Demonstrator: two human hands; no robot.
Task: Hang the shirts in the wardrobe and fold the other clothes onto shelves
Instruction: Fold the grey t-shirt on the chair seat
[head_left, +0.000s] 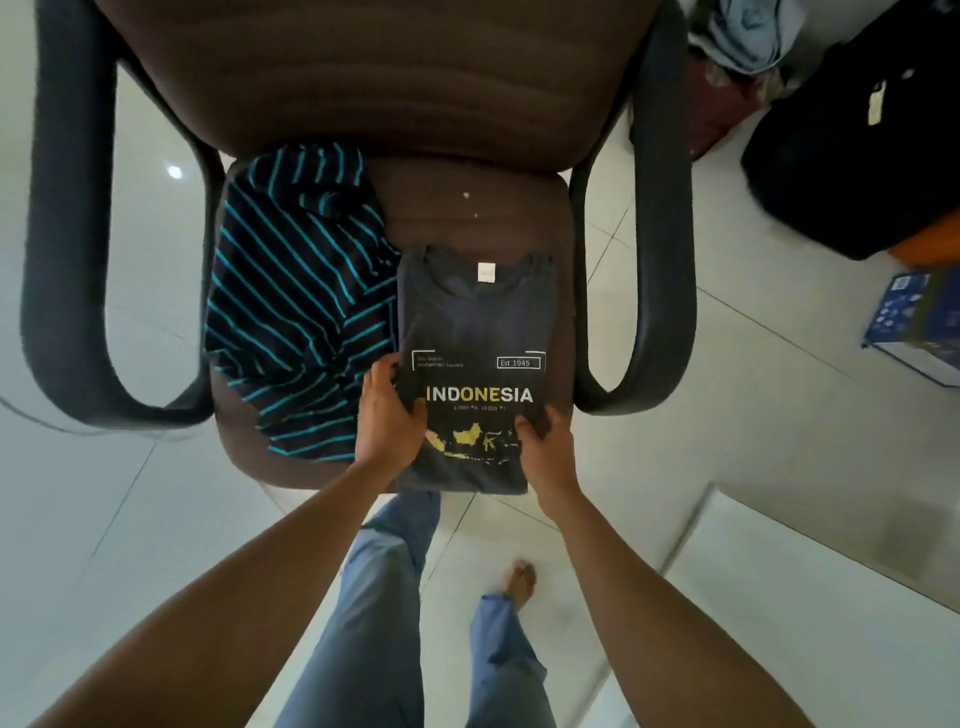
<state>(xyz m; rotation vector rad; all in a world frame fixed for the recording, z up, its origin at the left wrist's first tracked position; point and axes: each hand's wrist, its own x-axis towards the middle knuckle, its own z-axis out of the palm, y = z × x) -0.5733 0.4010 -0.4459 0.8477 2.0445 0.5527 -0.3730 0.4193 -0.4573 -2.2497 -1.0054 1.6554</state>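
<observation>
A: Where is the tee?
B: The tee (475, 322) lies flat on the right half of the chair seat (467, 202), folded to a narrow oblong, print up. Its hem reaches the seat's near edge.
A: And the hands?
B: Both grip it. The left hand (387, 421) pinches the left edge beside the printed word, thumb on top. The right hand (545, 447) pinches the right edge a little nearer, thumb by the map print. The fingers under the cloth are hidden.
A: How does it lie to them?
B: Its long axis runs near to far, collar and label at the far end. The hands flank the near half, so most of the tee lies beyond them, and neither hand is clearly closer. I judge the next move turns on that: fold the near half toward the collar, or lift the whole packet, whose far end may droop.
A: Around it?
B: A striped shirt (296, 312), crumpled, fills the seat's left half and touches the tee's left edge.
A: Any containers?
B: On the floor, far right, a black bag (852, 156), and nearer, a blue box (914, 322). I cannot tell what either holds. A heap of clothes (748, 36) lies beyond the bag.
</observation>
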